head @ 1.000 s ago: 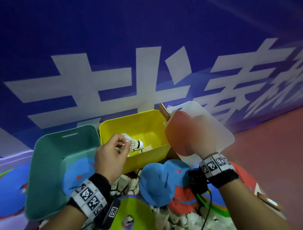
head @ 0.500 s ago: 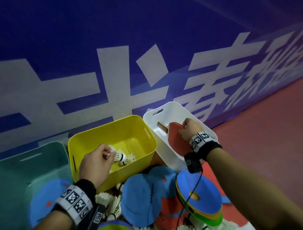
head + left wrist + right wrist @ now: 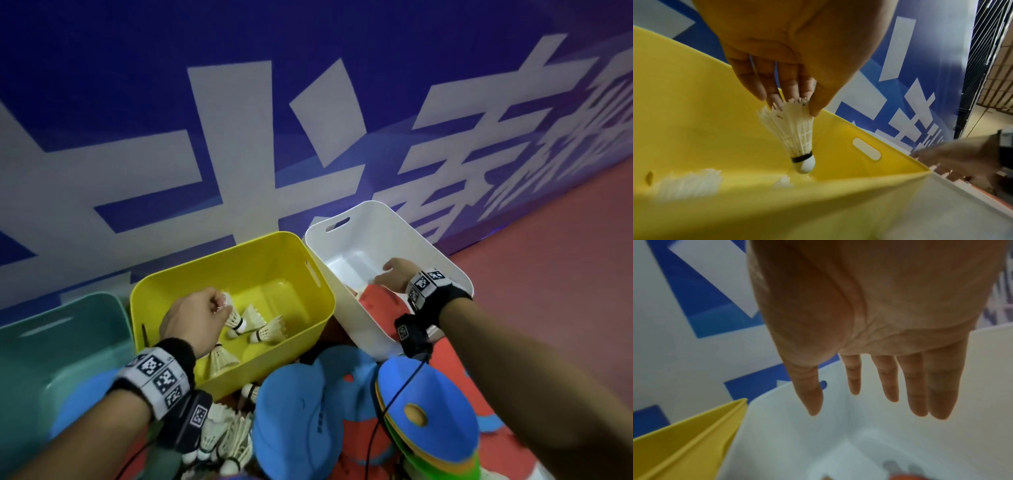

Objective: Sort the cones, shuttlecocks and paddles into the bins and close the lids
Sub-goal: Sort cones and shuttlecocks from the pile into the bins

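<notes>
Hands work over three open bins set along a blue wall with large white characters: in the head view, the left hand (image 3: pixel 191 322) pinches a white shuttlecock (image 3: pixel 235 320) by its feathers over the yellow bin (image 3: pixel 318 284), where several more shuttlecocks (image 3: pixel 263 325) lie, while the right hand (image 3: pixel 394 279) hangs with loose fingers inside the white bin (image 3: pixel 363 329) above a red paddle (image 3: pixel 380 305). A teal bin (image 3: pixel 68 329) stands at the left, and blue paddles (image 3: pixel 291 421), stacked cones (image 3: pixel 435 428) and loose shuttlecocks (image 3: pixel 226 438) crowd the red floor (image 3: pixel 548 291) in front. Left wrist view: fingertips (image 3: pixel 813 104) grip the feather tips, cork pointing down into the yellow bin. Right wrist view: the fingers (image 3: pixel 916 386) are straight, spread and hold nothing over the white bin.
</notes>
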Tool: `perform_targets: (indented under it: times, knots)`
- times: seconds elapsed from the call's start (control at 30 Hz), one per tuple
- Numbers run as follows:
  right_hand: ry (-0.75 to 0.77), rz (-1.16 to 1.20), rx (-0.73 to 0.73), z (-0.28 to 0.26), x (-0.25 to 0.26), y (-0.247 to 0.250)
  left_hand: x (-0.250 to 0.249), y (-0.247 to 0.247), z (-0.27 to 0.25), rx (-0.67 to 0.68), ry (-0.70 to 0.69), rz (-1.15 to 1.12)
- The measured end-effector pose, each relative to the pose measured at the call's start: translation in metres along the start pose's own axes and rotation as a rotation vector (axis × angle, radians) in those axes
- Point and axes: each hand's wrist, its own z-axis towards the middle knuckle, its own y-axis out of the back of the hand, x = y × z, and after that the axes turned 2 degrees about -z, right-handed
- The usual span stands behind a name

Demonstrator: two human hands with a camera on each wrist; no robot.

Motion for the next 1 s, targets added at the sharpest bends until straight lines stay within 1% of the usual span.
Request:
perform_targets:
  times: [0.07, 0.17, 0.27, 0.33, 0.47, 0.57, 0.7, 0.8, 0.9, 1.0]
  knots:
    - [0.02, 0.031, -0.055, -0.003, 0.006, 0.005, 0.001, -0.004, 0.008, 0.013, 0.01, 0.024]
    - [0.1, 0.03, -0.109, -0.018, 0.023, 0.016, 0.001, -0.008, 0.015, 0.047, 0.033, 0.012]
    - [0.174, 0.076, -0.107, -0.035, 0.038, 0.024, -0.003, -0.008, 0.016, 0.058, 0.05, -0.093]
    - [0.206, 0.088, -0.104, -0.045, 0.046, 0.025, -0.005, -0.007, 0.017, 0.057, 0.048, -0.119]
    - [0.269, 0.093, -0.137, -0.066, 0.052, 0.021, -0.003, -0.006, 0.014, 0.13, 0.043, -0.104]
    - [0.347, 0.126, -0.137, -0.086, 0.055, 0.013, 0.003, 0.0, 0.005, 0.132, 0.029, -0.065]
    - [0.468, 0.214, -0.123, -0.114, 0.06, -0.004, 0.009, 0.012, -0.023, 0.084, -0.047, -0.064]
    - [0.562, 0.271, -0.07, -0.137, 0.067, -0.023, 0.006, 0.026, -0.057, -0.036, -0.106, -0.22]
    - [0.653, 0.3, 0.004, -0.161, 0.073, -0.05, 0.006, 0.041, -0.096, -0.186, -0.117, -0.382]
    - [0.7, 0.289, 0.104, -0.187, 0.075, -0.083, 0.022, 0.045, -0.136, -0.213, -0.119, -0.428]
